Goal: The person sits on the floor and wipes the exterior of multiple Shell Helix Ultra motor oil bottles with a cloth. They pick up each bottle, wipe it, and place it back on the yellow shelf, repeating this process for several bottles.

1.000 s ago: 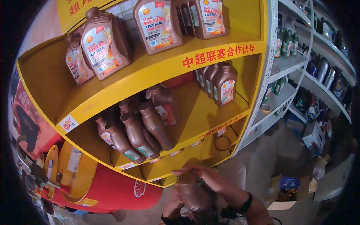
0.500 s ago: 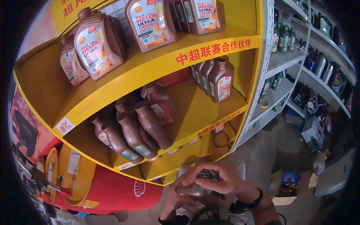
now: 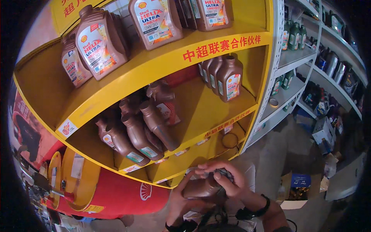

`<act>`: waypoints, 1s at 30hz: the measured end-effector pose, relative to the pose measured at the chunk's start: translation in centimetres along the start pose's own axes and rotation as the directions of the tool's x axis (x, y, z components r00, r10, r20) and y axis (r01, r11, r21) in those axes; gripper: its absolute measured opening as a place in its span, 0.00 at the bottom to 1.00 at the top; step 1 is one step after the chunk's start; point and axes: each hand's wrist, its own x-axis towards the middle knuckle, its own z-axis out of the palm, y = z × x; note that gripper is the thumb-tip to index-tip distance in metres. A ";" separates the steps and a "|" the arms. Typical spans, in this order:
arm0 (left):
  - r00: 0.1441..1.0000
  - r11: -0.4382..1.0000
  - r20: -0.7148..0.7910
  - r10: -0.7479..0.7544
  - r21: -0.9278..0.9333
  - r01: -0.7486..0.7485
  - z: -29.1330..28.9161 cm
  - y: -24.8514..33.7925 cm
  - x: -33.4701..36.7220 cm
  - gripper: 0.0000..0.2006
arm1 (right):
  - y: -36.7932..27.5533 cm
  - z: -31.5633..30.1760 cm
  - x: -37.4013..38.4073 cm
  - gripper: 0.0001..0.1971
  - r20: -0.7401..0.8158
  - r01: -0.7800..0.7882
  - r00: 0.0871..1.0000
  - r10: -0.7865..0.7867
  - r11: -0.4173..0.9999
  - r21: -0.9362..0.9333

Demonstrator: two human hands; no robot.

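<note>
Low in the middle, a brown oil bottle (image 3: 200, 188) lies between my hands with its neck toward the right. My left hand (image 3: 177, 201) is wrapped round the bottle's near left side. Over the bottle's neck end, my right hand (image 3: 234, 181) is curled round a crumpled grey cloth (image 3: 225, 174). The cloth appears to touch the bottle. Its lower part is hidden behind my fingers. A dark band circles each of my wrists.
A yellow shelf unit (image 3: 154, 69) stands close in front, with brown oil bottles (image 3: 129, 133) on its tiers. White metal shelves (image 3: 295, 56) hold green bottles at right. Red drums (image 3: 127, 193) lie at lower left. An open carton (image 3: 295, 187) sits on the floor at right.
My right hand and the cloth have shifted slightly, uncovering more of the bottle's neck end. The bottle has turned a little in my left hand.
</note>
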 end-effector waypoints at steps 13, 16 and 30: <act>0.865 0.702 -0.245 0.439 0.694 -0.159 2.1 1.3 0.5 0.49 | 4.9 3.4 -1.5 0.20 -0.246 0.153 0.824 -0.510 0.619 -0.770; 0.837 0.642 -0.236 0.494 0.749 -0.167 1.9 0.7 0.2 0.46 | 3.0 2.8 -0.2 0.20 0.206 0.281 0.883 -0.421 0.125 -0.951; 0.864 0.427 -0.254 0.436 0.903 0.050 0.7 -7.3 0.5 0.41 | 5.0 6.3 0.8 0.15 0.465 0.585 0.763 -0.448 0.175 -0.792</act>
